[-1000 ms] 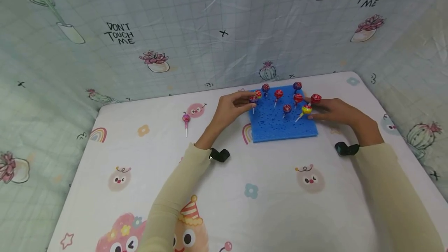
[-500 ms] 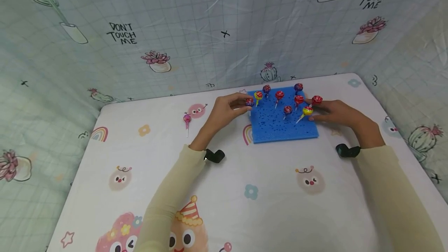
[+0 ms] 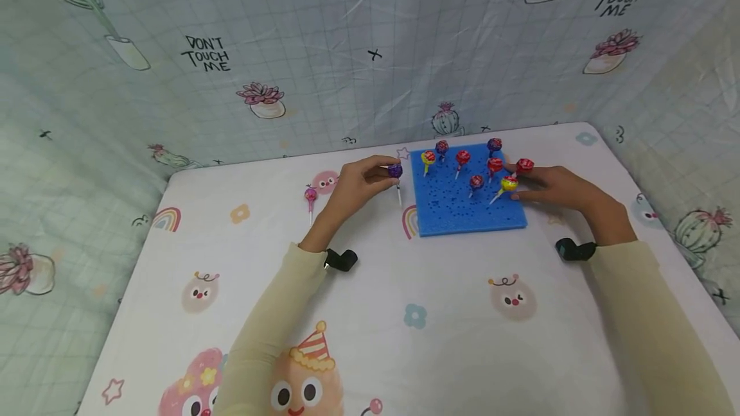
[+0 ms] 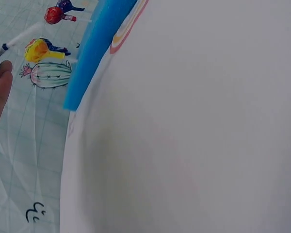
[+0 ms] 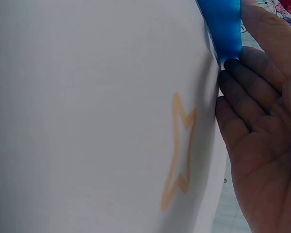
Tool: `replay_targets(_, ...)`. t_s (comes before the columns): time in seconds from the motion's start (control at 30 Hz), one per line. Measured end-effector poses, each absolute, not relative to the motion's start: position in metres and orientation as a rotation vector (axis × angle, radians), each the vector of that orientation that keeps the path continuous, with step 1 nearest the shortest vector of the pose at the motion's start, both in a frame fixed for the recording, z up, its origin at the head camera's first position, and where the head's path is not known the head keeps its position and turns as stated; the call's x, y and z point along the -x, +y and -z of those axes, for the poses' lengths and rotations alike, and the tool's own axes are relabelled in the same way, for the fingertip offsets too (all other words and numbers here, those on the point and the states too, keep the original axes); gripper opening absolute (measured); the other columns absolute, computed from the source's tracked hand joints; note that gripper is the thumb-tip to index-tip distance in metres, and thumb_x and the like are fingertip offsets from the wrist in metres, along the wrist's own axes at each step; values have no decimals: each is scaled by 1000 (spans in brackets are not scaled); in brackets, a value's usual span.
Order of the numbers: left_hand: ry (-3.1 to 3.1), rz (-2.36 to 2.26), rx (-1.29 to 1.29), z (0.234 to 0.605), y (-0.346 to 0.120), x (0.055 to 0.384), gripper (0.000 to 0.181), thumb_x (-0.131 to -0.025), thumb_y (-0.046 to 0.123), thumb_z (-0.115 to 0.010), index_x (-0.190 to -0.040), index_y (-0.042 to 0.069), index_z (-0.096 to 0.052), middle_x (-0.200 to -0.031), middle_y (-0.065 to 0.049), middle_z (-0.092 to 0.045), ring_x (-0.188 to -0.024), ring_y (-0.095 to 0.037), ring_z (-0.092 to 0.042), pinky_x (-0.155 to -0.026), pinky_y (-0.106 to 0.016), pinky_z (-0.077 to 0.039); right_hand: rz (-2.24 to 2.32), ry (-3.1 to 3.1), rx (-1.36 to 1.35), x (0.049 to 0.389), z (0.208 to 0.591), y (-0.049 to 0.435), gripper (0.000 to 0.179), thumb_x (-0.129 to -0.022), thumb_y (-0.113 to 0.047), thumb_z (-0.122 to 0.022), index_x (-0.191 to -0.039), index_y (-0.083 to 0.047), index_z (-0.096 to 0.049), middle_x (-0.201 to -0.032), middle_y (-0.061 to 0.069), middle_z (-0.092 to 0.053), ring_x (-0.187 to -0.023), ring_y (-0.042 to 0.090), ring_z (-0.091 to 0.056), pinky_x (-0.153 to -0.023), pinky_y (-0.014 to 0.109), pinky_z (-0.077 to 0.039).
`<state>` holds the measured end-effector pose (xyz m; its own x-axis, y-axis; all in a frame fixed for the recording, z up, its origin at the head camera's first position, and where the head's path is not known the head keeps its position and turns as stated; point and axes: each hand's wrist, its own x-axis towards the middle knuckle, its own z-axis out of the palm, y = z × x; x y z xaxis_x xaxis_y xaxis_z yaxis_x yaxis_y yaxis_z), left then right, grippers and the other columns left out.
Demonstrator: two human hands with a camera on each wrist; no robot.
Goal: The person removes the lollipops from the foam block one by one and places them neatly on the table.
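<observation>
In the head view my left hand [image 3: 358, 188] pinches the head of a purple lollipop [image 3: 396, 171], its white stick pointing down, just left of a blue foam board [image 3: 462, 217]. The left wrist view catches only some fingers [image 4: 1, 90] and the lollipop's stick [image 4: 23, 36]. My right hand [image 3: 557, 186] rests against the board's right edge, its fingers extended and touching the foam [image 5: 223, 29]. Several lollipops stand in the board, among them a yellow one [image 3: 428, 158] at the left and a red one [image 3: 525, 165] beside my right hand.
One pink lollipop [image 3: 311, 194] lies on the white patterned tablecloth [image 3: 451, 352], to the left of my left hand. A cloth backdrop [image 3: 324, 69] with plant drawings rises behind the table and at both sides.
My left hand has drawn the purple lollipop away to the left, from over the board's left edge to beside it. My right hand stays at the right edge.
</observation>
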<state>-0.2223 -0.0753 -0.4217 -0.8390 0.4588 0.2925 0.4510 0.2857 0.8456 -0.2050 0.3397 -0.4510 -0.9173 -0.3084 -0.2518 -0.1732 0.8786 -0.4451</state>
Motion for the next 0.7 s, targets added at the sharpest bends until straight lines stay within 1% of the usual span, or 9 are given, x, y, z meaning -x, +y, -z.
replay_targets(0.1, 2543, -1647, -887, 425, -82, 225, 32, -92, 1, -73, -124, -1, -69, -114, -18, -73, -101, -30, -73, -90, -36, -59, 607, 2738, 367, 205, 452, 340, 79, -94, -43, -72, -154, -2, -40, -150, 32, -44, -140, 54, -36, -109, 70, -33)
replay_targets(0.2, 2600, -1628, -896, 432, -91, 230, 32, -93, 7, -73, -125, 5, -71, -112, -13, -75, -99, -25, -74, -90, -37, -59, 608, 2746, 374, 206, 452, 340, 79, -94, -42, -72, -154, -1, -40, -149, 32, -44, -139, 54, -36, -109, 69, -34)
replay_targets(0.37, 2636, -1590, -897, 432, -111, 232, 31, -93, 16, -75, -124, 11, -73, -113, -7, -76, -107, -21, -72, -95, -37, -57, 614, 2745, 365, 206, 454, 340, 79, -94, -42, -72, -154, -1, -40, -149, 33, -45, -139, 55, -36, -109, 70, -34)
replay_targets(0.5, 2672, -1545, -857, 428, -127, 232, 32, -93, 20, -75, -124, 13, -73, -113, -5, -76, -109, -19, -72, -97, -36, -56, 612, 2751, 380, 205, 454, 340, 78, -94, -40, -72, -154, -1, -40, -148, 33, -45, -139, 55, -37, -109, 69, -34)
replay_targets(0.57, 2705, -1500, -837, 426, -135, 232, 32, -93, 22, -75, -124, 14, -73, -113, -3, -76, -108, -18, -71, -97, -36, -56, 610, 2753, 382, 205, 454, 340, 78, -94, -40, -72, -154, -1, -39, -149, 33, -45, -139, 55, -36, -109, 69, -34)
replay_targets(0.7, 2771, -1404, -808, 424, -150, 234, 33, -94, 26, -75, -125, 16, -73, -115, -3, -76, -106, -17, -71, -92, -39, -57, 615, 2758, 386, 206, 454, 341, 77, -95, -39, -72, -154, -1, -40, -149, 33, -45, -139, 54, -37, -109, 69, -35)
